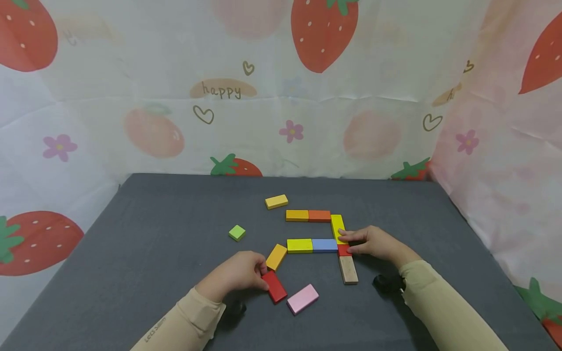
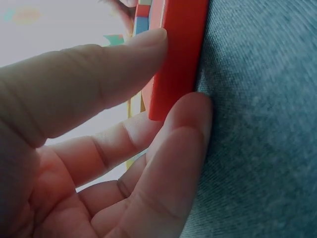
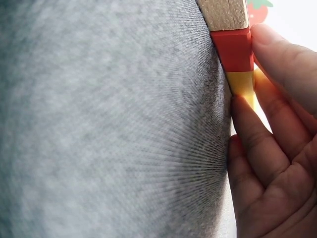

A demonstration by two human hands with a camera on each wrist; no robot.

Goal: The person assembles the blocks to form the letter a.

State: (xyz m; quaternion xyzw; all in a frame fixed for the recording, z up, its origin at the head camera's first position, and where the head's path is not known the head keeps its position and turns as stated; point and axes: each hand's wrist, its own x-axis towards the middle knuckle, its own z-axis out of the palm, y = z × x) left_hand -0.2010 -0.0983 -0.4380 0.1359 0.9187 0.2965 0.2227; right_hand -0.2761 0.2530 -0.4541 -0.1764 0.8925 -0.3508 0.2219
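Observation:
My left hand (image 1: 237,274) holds a red block (image 1: 275,287) near its far end, the thumb on its edge and curled fingers beside it in the left wrist view. An orange block (image 1: 276,257) lies tilted just beyond. My right hand (image 1: 381,245) touches a small red block (image 1: 344,250) with the thumb, while its fairly straight fingers rest against a yellow block (image 1: 337,223). A bare wooden block (image 1: 349,270) abuts the small red one. Leftward from that column runs a row with a blue block (image 1: 325,245) and another yellow block (image 1: 299,245).
Farther back, an amber block (image 1: 297,215) and an orange-red block (image 1: 319,216) form a row meeting the yellow column. Loose on the grey tabletop (image 1: 175,214) lie a pink block (image 1: 303,299), a green block (image 1: 237,233) and a pale yellow block (image 1: 276,202).

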